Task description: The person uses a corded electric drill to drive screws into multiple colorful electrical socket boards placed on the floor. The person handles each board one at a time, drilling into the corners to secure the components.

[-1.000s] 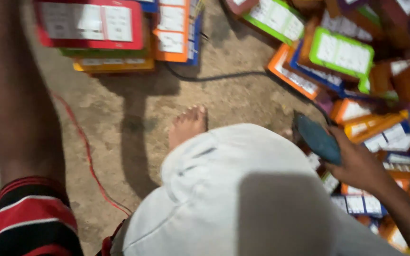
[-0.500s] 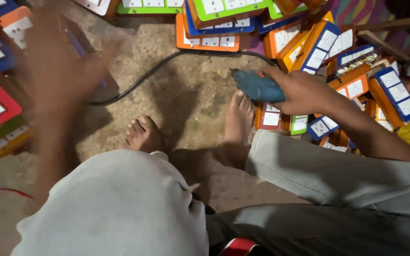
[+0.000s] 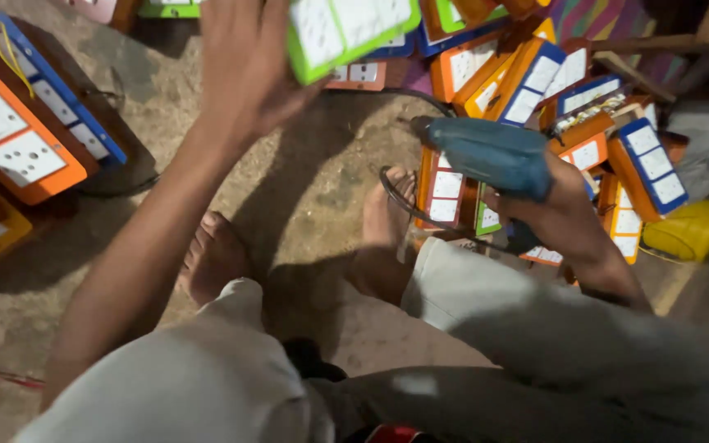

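My left hand reaches forward at the top of the head view and grips a green-framed box with white panels, lifted off the ground and tilted. My right hand holds a blue power drill by its handle, the nose pointing left above my right foot. Just behind the drill lies a heap of orange and blue boxes. My left foot rests flat on the dirt floor.
An orange box and a blue box lie at the left. A black cable loops by my right foot. A yellow container sits at the right edge, wooden sticks at the top right.
The view has swung right. My left hand has reached forward and picked up the green-framed box. The right hand keeps the drill, now nearer my right foot.
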